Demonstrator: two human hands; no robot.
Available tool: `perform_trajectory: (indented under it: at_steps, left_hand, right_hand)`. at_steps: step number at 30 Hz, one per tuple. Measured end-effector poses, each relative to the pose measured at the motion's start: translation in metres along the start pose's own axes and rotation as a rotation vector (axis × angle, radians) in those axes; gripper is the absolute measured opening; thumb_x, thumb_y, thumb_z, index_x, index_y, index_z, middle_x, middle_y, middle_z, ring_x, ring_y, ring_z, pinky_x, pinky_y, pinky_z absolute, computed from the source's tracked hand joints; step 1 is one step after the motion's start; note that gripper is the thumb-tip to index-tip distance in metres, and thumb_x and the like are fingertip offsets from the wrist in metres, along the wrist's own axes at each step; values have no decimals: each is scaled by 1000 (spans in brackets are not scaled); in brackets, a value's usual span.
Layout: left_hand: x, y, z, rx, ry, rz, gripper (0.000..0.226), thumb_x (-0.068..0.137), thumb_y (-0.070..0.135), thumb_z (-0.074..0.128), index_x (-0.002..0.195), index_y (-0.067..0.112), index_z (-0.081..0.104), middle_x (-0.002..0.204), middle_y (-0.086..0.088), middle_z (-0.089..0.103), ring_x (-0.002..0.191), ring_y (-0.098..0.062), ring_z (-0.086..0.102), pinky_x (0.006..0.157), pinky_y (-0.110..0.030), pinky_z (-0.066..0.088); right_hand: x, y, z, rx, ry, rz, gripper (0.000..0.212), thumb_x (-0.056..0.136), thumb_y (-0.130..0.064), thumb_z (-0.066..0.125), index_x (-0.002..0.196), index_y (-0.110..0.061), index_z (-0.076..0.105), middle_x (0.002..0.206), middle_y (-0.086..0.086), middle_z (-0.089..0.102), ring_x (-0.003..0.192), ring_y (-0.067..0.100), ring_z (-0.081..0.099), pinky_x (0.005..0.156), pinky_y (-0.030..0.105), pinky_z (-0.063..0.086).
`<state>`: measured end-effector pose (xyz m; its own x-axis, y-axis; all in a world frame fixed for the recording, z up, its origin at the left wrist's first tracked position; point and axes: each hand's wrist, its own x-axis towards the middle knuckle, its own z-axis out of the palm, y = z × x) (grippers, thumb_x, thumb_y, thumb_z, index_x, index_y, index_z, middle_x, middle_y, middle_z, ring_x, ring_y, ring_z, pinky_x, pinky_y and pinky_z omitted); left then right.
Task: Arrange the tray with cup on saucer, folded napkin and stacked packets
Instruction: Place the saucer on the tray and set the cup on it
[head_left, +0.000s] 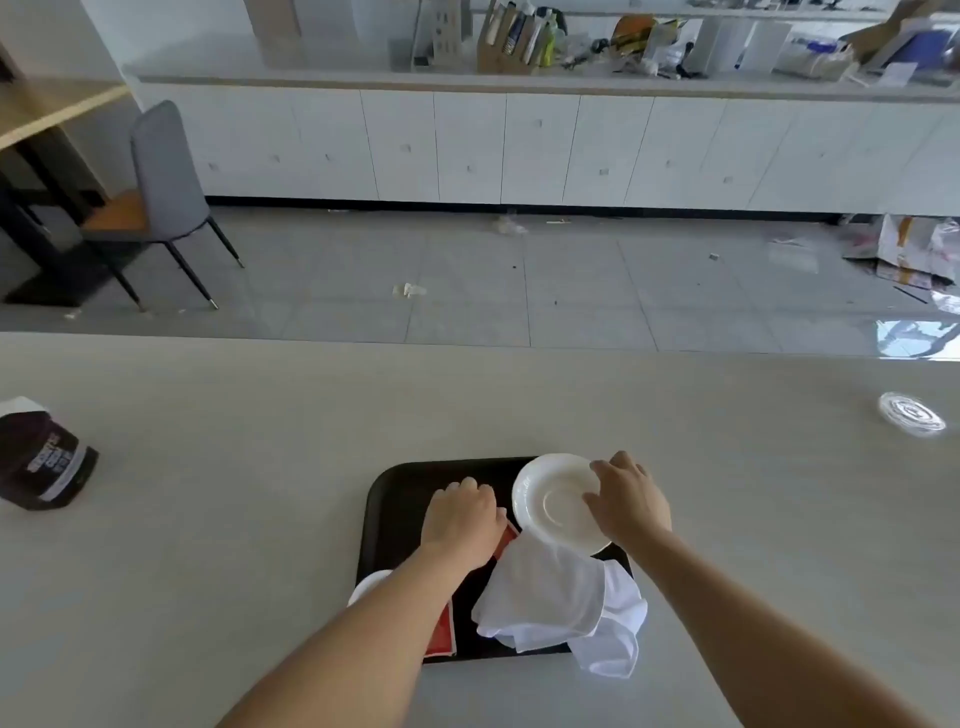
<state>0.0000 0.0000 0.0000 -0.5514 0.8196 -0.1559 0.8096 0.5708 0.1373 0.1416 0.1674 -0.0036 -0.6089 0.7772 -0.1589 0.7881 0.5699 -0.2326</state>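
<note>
Saucer (558, 501), far right of tray (395, 493): gripped by right hand (631, 501). Left hand (462, 519): curled over packets (441, 631), grasp unclear. Next: seat saucer, then cup (370, 584).

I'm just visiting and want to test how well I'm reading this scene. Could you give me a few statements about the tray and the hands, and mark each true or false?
1. The right hand grips the white saucer at its rim. True.
2. The white napkin lies neatly folded. False: it is crumpled, one corner hanging past the black tray.
3. A cup stands on the saucer. False: the saucer is bare.
4. The left hand rests palm down over the tray, near a red packet. True.
5. The dark bag sits on the tray. False: it lies on the table, far left.
</note>
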Motion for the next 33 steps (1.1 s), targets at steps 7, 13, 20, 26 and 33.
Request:
perform_trajectory:
  at_steps: [7, 13, 20, 26, 33]
  left_hand:
    - [22, 21, 14, -323, -98, -166, 32, 98, 30, 43, 72, 10, 48, 82, -6, 54, 71, -21, 49, 61, -32, 38]
    - [27, 26, 24, -414, -118, -202, 31, 94, 21, 51, 64, 13, 48, 70, -3, 57, 66, -19, 53, 52, -28, 34]
    - [37, 30, 17, -642, -123, -363, 30, 74, -4, 50, 51, 15, 44, 52, -4, 50, 48, -22, 46, 46, -30, 34]
    - [41, 5, -1, -695, -38, -340, 25, 67, -2, 48, 49, 14, 41, 49, -4, 39, 52, -19, 32, 52, -32, 23]
    - [24, -59, -6, -710, 12, -446, 22, 72, 0, 49, 63, 18, 58, 58, -7, 51, 57, -17, 44, 56, -33, 34]
  right_hand:
    - [-1, 12, 5, 22, -25, 109, 22, 93, -26, 58, 108, -10, 56, 114, 10, 50, 104, 32, 54, 69, 33, 43]
    - [0, 21, 15, 106, -51, 157, 17, 94, -17, 54, 101, -4, 62, 106, 14, 58, 93, 35, 60, 75, 35, 48]
    - [6, 21, 14, 179, -17, 195, 22, 84, 1, 51, 99, -5, 65, 101, 14, 61, 91, 34, 59, 71, 32, 43]
    - [16, -2, 2, 259, 39, 123, 21, 84, -2, 53, 99, -5, 67, 99, 12, 60, 93, 35, 58, 69, 32, 41]
    - [17, -68, 3, 328, -27, -12, 21, 77, -14, 56, 60, -17, 44, 79, 3, 51, 69, 27, 48, 53, 28, 29]
